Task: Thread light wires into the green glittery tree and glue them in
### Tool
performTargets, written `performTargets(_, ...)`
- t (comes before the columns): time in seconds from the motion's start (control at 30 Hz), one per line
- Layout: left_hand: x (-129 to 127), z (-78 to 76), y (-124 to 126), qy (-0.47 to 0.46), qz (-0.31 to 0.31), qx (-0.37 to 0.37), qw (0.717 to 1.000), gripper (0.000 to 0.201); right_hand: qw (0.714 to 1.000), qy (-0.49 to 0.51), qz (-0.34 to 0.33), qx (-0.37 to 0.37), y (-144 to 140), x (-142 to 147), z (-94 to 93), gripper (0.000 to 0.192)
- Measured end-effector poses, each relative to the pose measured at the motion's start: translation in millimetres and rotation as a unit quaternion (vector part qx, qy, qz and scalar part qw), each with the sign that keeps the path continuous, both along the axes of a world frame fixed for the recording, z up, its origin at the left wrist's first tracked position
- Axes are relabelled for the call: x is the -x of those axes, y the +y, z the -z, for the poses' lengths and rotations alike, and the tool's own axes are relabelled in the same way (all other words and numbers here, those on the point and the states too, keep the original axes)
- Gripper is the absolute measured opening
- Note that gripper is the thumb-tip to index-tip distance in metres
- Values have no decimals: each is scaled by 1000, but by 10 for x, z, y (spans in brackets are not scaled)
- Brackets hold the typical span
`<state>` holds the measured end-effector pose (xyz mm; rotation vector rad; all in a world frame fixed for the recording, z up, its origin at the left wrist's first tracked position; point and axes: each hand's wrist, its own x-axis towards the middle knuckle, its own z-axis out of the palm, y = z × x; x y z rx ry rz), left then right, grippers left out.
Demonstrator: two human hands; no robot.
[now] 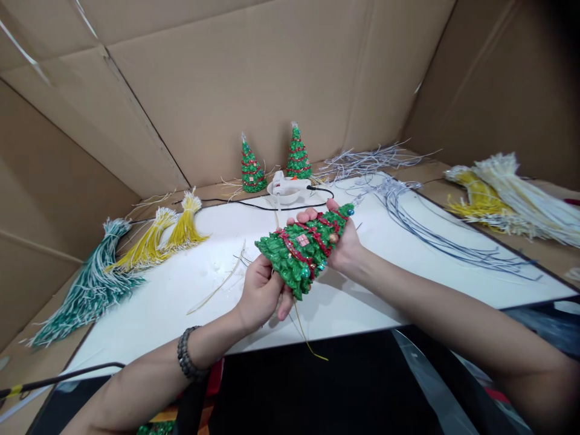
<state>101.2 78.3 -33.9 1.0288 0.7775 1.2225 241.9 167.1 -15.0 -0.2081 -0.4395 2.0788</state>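
Above the table (181, 308), the tree (301, 251) lies tilted, left hand (260, 290) pinching its base, right hand (347, 248) cupped around its upper part; likely light, stiff, fragile at the tip, best held by the base.

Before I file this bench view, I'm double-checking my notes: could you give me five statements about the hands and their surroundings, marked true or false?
1. The left hand and right hand both hold a green Christmas tree figurine with red garland. True.
2. That figurine is held upright. False: it is tipped over, its top toward the person's right.
3. Two more green, red-garlanded trees stand near the brown cardboard wall. True.
4. The dark beaded bracelet is on the right wrist. False: it is on the left.
5. The teal-and-white bundle of thin strands lies on the person's left. True.
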Motion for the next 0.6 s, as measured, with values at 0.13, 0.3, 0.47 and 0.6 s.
performTargets(0.13, 3, -16, -18, 3, 0, -3, 1000, 43, 1000, 1, 4, -15, -12, 7, 15, 56)
performTargets(0.3, 13, 22, 8, 17, -3, -28, 999, 39, 999, 3, 7, -45, -24, 5, 2, 55)
performTargets(0.47, 10, 52, 4, 36, -25, -53, 998, 43, 999, 0, 2, -55, -26, -8, -29, 58)
performTargets(0.6, 40, 107, 1, 40, -49, -57, 996, 43, 998, -1, -6, -59, -27, -14, -45, 58)
